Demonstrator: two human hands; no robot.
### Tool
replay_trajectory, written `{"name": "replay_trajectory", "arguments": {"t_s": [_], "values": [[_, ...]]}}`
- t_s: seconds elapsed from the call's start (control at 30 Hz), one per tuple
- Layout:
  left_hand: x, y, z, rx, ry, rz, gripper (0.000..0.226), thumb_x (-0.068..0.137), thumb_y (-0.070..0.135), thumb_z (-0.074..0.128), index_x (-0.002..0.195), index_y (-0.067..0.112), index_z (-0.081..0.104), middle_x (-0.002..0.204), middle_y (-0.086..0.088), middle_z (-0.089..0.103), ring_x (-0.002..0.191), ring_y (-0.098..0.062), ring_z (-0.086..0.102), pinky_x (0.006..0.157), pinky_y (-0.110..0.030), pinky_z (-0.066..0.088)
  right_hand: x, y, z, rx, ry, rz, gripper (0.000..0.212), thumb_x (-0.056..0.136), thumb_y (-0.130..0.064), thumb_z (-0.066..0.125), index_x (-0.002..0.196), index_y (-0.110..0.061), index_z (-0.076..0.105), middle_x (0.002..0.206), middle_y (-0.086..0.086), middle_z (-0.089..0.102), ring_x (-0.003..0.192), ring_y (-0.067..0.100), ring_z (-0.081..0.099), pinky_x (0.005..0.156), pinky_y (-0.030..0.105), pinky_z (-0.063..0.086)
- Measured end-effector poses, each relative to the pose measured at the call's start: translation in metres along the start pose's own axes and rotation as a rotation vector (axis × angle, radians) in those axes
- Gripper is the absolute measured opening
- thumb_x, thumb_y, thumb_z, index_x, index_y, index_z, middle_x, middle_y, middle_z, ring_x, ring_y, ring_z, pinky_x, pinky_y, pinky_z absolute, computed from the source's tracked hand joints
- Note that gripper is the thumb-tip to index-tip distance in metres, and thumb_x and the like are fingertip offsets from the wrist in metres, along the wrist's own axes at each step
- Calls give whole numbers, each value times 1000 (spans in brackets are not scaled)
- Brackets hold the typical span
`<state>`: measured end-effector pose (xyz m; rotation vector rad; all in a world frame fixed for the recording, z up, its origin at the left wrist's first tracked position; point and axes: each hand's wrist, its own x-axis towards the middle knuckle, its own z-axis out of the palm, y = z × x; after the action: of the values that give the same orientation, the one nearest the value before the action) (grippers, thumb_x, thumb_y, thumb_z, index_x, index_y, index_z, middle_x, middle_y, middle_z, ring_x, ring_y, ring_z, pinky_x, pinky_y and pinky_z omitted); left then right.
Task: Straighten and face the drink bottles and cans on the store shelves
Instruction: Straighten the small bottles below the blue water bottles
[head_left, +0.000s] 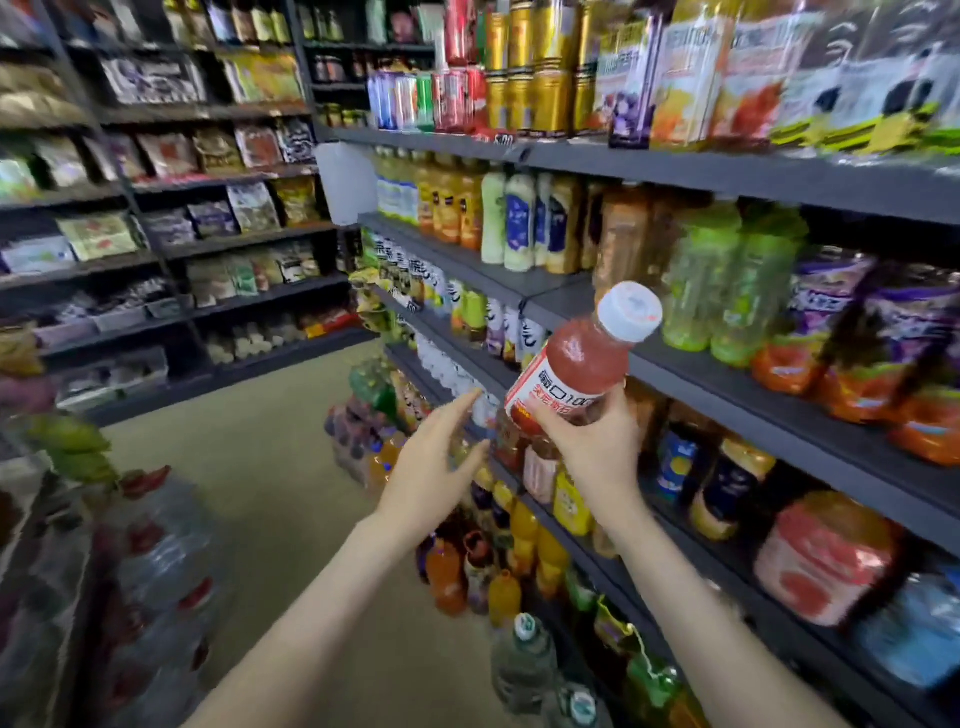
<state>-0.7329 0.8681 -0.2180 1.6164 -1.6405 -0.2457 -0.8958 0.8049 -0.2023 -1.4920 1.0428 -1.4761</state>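
Note:
My right hand (597, 441) grips the lower part of a red juice bottle (582, 358) with a white cap and a white and red label. The bottle is tilted, cap up and to the right, in front of the dark grey drink shelves (727, 374). My left hand (436, 457) reaches forward beside it with straight fingers, holding nothing, its fingertips near the bottles on the lower shelf. Green bottles (727, 291) and orange and purple pouches stand on the shelf behind the bottle. Cans (498, 93) and cartons fill the top shelf.
Snack shelves (208, 208) run along the back left wall. Large water jugs (156, 571) stand at the left on the floor. Bottle packs (374, 431) sit on the floor by the drink shelves. The beige floor (260, 493) lies between.

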Motion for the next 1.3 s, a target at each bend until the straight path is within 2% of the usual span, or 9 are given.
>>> {"name": "replay_trajectory", "arguments": {"t_s": [0.1, 0.27, 0.57, 0.73, 0.87, 1.0, 1.07, 1.17, 1.3], "values": [[65, -28, -14, -8, -58, 95, 56, 94, 29, 55, 136, 52, 25, 137, 15, 44, 117, -8, 52, 95, -30, 46, 39, 5, 42, -33, 94, -11, 60, 68, -23, 85, 119, -24, 55, 111, -9, 66, 101, 3, 63, 86, 17, 49], [161, -59, -2, -89, -185, 271, 58, 96, 27, 53, 138, 51, 22, 142, 18, 37, 128, 3, 36, 95, -11, 34, 104, 26, 71, -70, 218, -15, 63, 68, -24, 84, 123, -25, 53, 111, -15, 64, 100, -4, 61, 84, 15, 47], [302, -98, 36, -212, -272, 525, 64, 93, 22, 57, 140, 43, 19, 139, 18, 36, 124, 8, 34, 96, -4, 29, 202, 65, 117, -60, 400, -68, 62, 69, -14, 83, 124, -18, 54, 109, -18, 64, 97, -10, 61, 78, 6, 46], [362, -108, 36, -303, -291, 729, 59, 91, 31, 54, 143, 42, 28, 141, 12, 41, 130, -2, 39, 101, -14, 35, 232, 56, 135, -104, 513, -108, 54, 67, -8, 83, 109, -32, 57, 98, -27, 67, 96, -7, 63, 80, 8, 47], [402, -98, 28, -347, -306, 915, 56, 90, 39, 51, 143, 30, 34, 138, 4, 47, 127, -4, 42, 102, -10, 32, 241, 34, 145, -155, 650, -164, 57, 58, -29, 82, 109, -33, 58, 103, -22, 67, 101, -2, 63, 87, 16, 50], [426, -79, 10, -433, -330, 1059, 65, 88, 40, 56, 145, 26, 29, 141, 4, 43, 131, -2, 37, 105, -11, 30, 247, -3, 156, -263, 686, -240, 53, 56, -30, 80, 105, -26, 61, 98, -28, 69, 95, -5, 64, 79, 10, 48], [435, -67, -2, -477, -350, 1091, 76, 81, 40, 61, 145, 26, 24, 139, 8, 40, 130, 3, 34, 104, -6, 26, 251, -25, 163, -326, 666, -280, 55, 56, -31, 80, 106, -20, 62, 99, -25, 69, 94, -5, 64, 76, 8, 48], [447, -43, -24, -571, -298, 1041, 74, 73, 38, 65, 139, 20, 37, 124, 10, 53, 117, 3, 45, 94, 0, 30, 268, -58, 166, -430, 621, -333, 50, 60, -23, 82, 103, -28, 58, 98, -19, 68, 92, -10, 62, 73, 6, 46], [472, -5, -45, -670, -315, 824, 65, 74, 31, 75, 132, 26, 45, 112, 16, 62, 101, 2, 58, 82, -10, 47, 305, -98, 154, -579, 607, -351, 43, 78, -17, 75, 118, -23, 58, 113, -10, 62, 99, -8, 57, 76, 4, 43]]}}
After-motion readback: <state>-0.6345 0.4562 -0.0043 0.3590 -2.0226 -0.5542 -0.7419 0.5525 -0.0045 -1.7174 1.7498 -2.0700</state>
